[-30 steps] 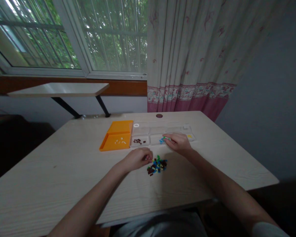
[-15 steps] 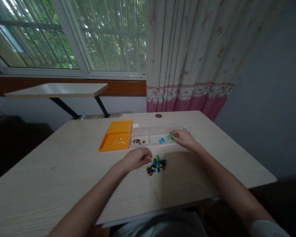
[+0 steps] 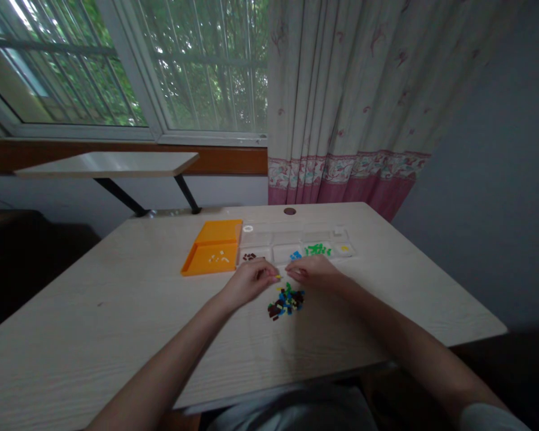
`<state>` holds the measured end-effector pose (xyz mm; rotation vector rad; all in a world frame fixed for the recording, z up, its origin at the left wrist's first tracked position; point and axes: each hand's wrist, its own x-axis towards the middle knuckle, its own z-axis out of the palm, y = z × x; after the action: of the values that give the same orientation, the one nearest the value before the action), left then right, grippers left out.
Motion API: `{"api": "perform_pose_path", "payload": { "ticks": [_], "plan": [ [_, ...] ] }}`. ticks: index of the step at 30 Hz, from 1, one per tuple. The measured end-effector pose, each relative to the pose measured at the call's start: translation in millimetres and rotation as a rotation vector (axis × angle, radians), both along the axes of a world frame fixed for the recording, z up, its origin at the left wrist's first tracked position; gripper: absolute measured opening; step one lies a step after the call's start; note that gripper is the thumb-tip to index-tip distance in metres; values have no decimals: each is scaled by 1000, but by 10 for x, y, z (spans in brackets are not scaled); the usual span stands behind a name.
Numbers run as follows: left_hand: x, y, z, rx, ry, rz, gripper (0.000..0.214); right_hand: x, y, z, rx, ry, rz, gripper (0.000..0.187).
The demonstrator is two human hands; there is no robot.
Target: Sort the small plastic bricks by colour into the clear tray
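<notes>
Between the thumb and finger of my left hand is a small yellow piece, probably a toy brick. My right hand hovers just to its right, fingers drawn together; whether anything is in them is hidden. Below both hands lies a mixed pile of small bricks in brown, blue, green and yellow. Behind them a clear divided tray holds brown bricks, blue bricks, green bricks and yellow bricks in separate compartments.
An open orange case with several white pieces adjoins the tray's left side. A white ring is in the tray's back row. At the back left, a raised shelf stands on dark legs. A round cable hole is near the table's far edge.
My right hand has come back from the green bricks' compartment, moving left and nearer, beside my left hand. My left hand has risen slightly off the pile with the yellow piece.
</notes>
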<state>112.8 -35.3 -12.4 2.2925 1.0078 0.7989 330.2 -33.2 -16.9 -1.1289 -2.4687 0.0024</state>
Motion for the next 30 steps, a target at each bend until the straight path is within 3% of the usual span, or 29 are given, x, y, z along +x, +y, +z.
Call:
{"api": "perform_pose_path", "payload": {
  "ticks": [9,16,24,30],
  "plan": [
    [18,-49,36,77,-6,-11,18,-102,-73,-146,141,109,123,18],
    [17,-38,31,73,5,7,20,-80,-73,-82,185,84,112,19],
    [-44,23,-85,70,201,-68,16,-27,-35,39,249,441,45,25],
    [-25,-13,-70,84,279,-117,13,-43,-66,85,254,507,10,26]
  ]
}}
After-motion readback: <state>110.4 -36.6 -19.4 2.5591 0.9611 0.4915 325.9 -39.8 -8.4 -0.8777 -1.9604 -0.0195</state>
